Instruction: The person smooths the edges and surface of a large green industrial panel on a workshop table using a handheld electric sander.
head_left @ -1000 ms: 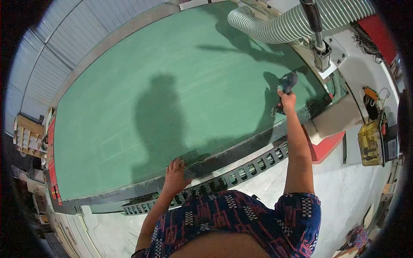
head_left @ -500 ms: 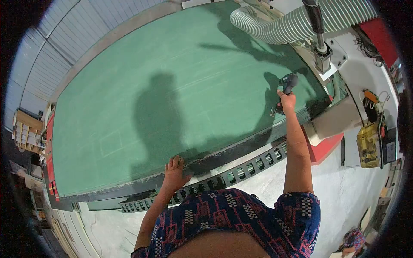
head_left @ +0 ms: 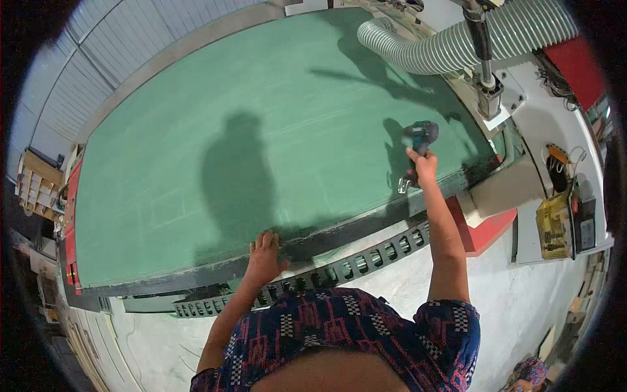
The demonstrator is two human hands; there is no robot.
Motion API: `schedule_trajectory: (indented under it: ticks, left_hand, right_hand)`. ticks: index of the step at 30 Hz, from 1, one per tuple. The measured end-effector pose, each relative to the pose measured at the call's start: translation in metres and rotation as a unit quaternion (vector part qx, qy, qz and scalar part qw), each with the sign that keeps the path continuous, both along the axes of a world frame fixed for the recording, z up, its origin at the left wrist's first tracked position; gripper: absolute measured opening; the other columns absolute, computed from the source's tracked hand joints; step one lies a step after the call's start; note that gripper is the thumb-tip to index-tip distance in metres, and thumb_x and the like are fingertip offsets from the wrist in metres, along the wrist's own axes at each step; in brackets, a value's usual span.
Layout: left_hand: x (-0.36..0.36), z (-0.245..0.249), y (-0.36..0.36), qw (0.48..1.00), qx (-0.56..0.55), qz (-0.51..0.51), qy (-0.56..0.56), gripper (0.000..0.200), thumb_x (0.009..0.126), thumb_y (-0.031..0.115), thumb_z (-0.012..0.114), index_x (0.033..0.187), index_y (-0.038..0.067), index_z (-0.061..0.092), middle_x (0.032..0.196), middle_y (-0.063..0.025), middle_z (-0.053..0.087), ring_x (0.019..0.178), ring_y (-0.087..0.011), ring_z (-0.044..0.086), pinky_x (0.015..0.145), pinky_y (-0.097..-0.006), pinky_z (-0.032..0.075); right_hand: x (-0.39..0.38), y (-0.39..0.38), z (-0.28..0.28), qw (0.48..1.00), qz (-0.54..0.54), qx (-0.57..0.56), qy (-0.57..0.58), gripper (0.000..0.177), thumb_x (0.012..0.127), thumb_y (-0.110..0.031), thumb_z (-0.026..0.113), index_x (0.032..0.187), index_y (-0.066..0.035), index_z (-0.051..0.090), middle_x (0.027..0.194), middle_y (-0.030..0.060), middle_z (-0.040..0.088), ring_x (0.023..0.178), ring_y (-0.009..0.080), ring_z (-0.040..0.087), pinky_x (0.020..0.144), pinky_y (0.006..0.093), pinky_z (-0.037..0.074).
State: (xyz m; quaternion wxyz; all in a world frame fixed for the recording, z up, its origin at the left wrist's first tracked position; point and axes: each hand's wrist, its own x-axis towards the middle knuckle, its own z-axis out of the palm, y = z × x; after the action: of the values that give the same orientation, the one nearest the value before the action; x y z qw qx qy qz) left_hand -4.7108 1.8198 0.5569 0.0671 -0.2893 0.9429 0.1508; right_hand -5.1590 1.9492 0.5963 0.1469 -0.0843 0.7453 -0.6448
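Note:
A large green tabletop (head_left: pixel 313 150) with a dark front edge fills the middle of the view. My right hand (head_left: pixel 424 166) is wrapped around the handle of a dark cordless drill (head_left: pixel 423 132) with teal parts, held over the right end of the green surface. A metal belt hook shows at the drill's base; its tip is not clear. At the near edge, my left hand (head_left: pixel 264 258) rests with fingers stretched over the green surface, holding nothing.
A ribbed clear hose (head_left: pixel 437 49) and a machine head (head_left: pixel 488 98) stand at the back right. A yellow box (head_left: pixel 554 228) sits far right. A dark slotted rail (head_left: pixel 372 262) runs along the table's front. Another person (head_left: pixel 530 372) is at lower right.
My right hand has moved a little left and nearer with the drill, which is turned slightly. My left hand stays at the edge. The camera view has shifted a little.

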Motion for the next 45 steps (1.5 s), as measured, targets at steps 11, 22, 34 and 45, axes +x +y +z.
schedule_trajectory:
  ticks: [11,22,34,45]
  left_hand:
    - [0.002,0.005,0.002,1.000,-0.005,0.006,-0.013,0.080,0.069,0.037,0.069,0.130,0.001,0.032,0.134,-0.0173,0.028,0.125,-0.0372,0.026,0.101,-0.0492,0.025]
    - [0.005,-0.008,0.001,1.000,-0.017,0.003,0.024,0.078,0.068,0.035,0.070,0.129,0.004,0.030,0.134,-0.0136,0.026,0.126,-0.0351,0.024,0.096,-0.0576,0.027]
    - [0.007,-0.009,0.000,0.999,-0.008,0.009,0.039,0.080,0.065,0.031,0.072,0.129,0.004,0.030,0.132,-0.0121,0.025,0.126,-0.0359,0.024,0.096,-0.0594,0.027]
    - [0.006,-0.004,0.002,0.999,-0.007,0.017,0.036,0.077,0.067,0.032,0.070,0.128,0.004,0.033,0.132,-0.0126,0.026,0.126,-0.0354,0.025,0.097,-0.0592,0.027]
  right_hand:
    - [0.053,-0.016,-0.003,0.996,0.078,0.042,0.002,0.025,0.072,-0.018,0.072,0.083,-0.003,0.054,0.066,0.0008,0.051,0.049,0.0113,0.048,0.036,0.0258,0.040]
    - [0.058,-0.012,-0.008,0.994,0.077,0.074,0.003,0.028,0.070,-0.020,0.072,0.082,-0.003,0.054,0.066,0.0010,0.051,0.050,0.0116,0.048,0.037,0.0262,0.041]
    - [0.061,-0.015,-0.015,0.990,0.077,0.118,0.018,0.026,0.072,-0.017,0.071,0.084,-0.002,0.052,0.067,0.0006,0.050,0.053,0.0114,0.048,0.038,0.0260,0.041]
    - [0.065,-0.014,-0.013,0.990,0.083,0.107,0.045,0.029,0.071,-0.017,0.072,0.086,0.001,0.054,0.065,0.0060,0.056,0.044,0.0151,0.052,0.038,0.0281,0.042]
